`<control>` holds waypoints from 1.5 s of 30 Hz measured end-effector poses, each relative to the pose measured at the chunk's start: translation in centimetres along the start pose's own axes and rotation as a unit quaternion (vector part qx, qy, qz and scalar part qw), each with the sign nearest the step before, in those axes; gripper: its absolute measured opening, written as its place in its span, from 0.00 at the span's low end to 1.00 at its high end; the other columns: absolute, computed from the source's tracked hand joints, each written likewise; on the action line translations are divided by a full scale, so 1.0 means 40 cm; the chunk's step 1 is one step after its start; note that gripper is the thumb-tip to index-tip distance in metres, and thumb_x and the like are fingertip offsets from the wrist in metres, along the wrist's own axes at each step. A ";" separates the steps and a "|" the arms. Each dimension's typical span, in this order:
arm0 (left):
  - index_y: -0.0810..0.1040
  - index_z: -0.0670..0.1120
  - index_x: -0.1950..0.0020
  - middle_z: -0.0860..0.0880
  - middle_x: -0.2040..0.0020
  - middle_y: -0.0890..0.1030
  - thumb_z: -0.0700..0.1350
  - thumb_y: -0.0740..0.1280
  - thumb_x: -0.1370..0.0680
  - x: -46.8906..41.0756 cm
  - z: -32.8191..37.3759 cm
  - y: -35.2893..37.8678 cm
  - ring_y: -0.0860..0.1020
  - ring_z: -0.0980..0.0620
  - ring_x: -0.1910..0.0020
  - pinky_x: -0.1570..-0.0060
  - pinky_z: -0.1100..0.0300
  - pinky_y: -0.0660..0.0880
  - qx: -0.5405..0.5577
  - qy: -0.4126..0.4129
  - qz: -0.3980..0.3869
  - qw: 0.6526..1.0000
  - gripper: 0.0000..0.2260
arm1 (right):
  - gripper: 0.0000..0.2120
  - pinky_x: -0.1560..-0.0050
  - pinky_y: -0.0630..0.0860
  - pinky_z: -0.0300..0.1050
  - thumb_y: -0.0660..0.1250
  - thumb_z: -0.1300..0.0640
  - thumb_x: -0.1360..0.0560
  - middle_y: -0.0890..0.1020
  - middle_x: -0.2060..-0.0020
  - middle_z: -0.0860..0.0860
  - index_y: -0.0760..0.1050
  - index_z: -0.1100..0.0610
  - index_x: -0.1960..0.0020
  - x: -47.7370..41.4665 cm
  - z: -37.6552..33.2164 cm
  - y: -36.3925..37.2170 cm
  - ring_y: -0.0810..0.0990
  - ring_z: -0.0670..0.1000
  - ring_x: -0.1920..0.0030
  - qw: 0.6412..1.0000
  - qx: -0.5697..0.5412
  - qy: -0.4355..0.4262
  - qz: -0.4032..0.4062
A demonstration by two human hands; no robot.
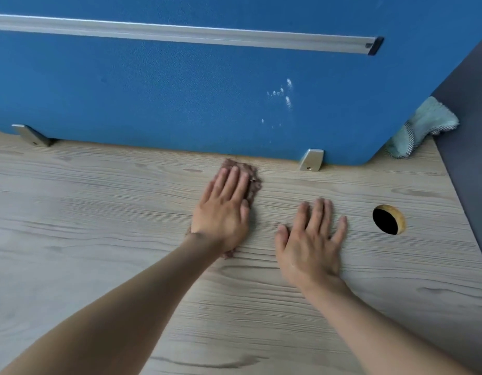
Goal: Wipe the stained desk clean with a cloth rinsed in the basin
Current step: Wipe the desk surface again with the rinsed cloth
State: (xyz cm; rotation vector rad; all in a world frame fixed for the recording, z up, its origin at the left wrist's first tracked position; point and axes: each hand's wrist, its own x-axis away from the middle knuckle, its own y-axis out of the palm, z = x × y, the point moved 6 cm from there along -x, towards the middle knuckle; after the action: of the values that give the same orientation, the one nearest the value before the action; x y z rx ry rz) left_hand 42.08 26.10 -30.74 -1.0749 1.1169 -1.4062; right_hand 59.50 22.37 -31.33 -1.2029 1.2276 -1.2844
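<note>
left hand (223,209) flat, pressing brown cloth (252,182) on desk (99,212), right hand (313,239) flat on bare wood (fingers spread), blue divider (180,98) just behind cloth

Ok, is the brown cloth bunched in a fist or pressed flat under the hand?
Pressed flat: the left hand lies on the brown cloth with straight fingers, cloth edges showing beyond fingertips and wrist.

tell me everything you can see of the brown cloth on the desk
The brown cloth looks nubby, like terry. It lies flat on the wood-grain desk, near the blue partition. The left hand presses on it with straight fingers and hides most of it; edges show past the fingertips, the thumb side and the wrist.
</note>
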 end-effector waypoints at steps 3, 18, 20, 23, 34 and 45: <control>0.45 0.51 0.18 0.50 0.18 0.44 0.55 0.40 0.21 0.001 -0.034 -0.005 0.41 0.53 0.20 0.22 0.57 0.39 0.014 -0.004 0.002 1.000 0.30 | 0.38 0.25 0.45 0.70 0.39 0.41 0.24 0.56 0.21 0.63 0.59 0.60 0.21 0.005 0.002 0.000 0.48 0.61 0.20 0.999 -0.008 -0.019 -0.030; 0.47 0.53 0.18 0.49 0.18 0.46 0.55 0.41 0.21 0.019 -0.095 0.002 0.42 0.51 0.19 0.21 0.54 0.42 -0.004 -0.047 0.012 0.999 0.30 | 0.30 0.26 0.51 0.70 0.48 0.45 0.21 0.60 0.22 0.60 0.64 0.53 0.22 0.087 -0.018 0.006 0.55 0.63 0.21 0.992 0.003 -0.124 0.008; 0.47 0.52 0.18 0.49 0.18 0.46 0.55 0.42 0.21 0.014 -0.128 0.002 0.42 0.51 0.19 0.22 0.54 0.41 -0.009 -0.103 0.013 0.995 0.30 | 0.30 0.26 0.51 0.70 0.48 0.45 0.21 0.60 0.22 0.61 0.64 0.53 0.22 0.086 -0.015 0.008 0.55 0.63 0.21 0.992 0.005 -0.123 0.007; 0.47 0.51 0.18 0.49 0.18 0.46 0.55 0.42 0.21 0.040 -0.054 0.000 0.41 0.50 0.19 0.22 0.54 0.40 -0.009 -0.093 0.021 0.995 0.31 | 0.30 0.26 0.51 0.71 0.48 0.45 0.22 0.61 0.22 0.61 0.65 0.53 0.23 0.086 -0.018 0.009 0.56 0.63 0.21 0.992 0.002 -0.124 0.005; 0.46 0.50 0.18 0.48 0.18 0.46 0.55 0.40 0.22 0.091 -0.065 0.007 0.41 0.48 0.19 0.21 0.51 0.41 -0.018 -0.119 0.015 0.993 0.32 | 0.30 0.26 0.51 0.71 0.48 0.45 0.22 0.61 0.22 0.62 0.65 0.54 0.23 0.086 -0.021 0.004 0.56 0.64 0.21 0.992 -0.006 -0.124 0.014; 0.48 0.51 0.18 0.48 0.18 0.46 0.55 0.41 0.21 0.126 -0.082 0.012 0.42 0.50 0.19 0.21 0.52 0.42 -0.015 -0.107 0.018 0.994 0.31 | 0.30 0.26 0.51 0.71 0.47 0.45 0.21 0.61 0.22 0.62 0.64 0.55 0.23 0.086 -0.019 0.005 0.56 0.64 0.21 0.991 -0.002 -0.129 0.016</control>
State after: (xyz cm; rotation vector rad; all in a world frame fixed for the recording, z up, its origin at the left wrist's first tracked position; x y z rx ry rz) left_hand 38.43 21.34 -31.51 -1.1911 0.9997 -1.2187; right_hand 58.54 18.97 -31.40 -1.3026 1.0571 -1.0647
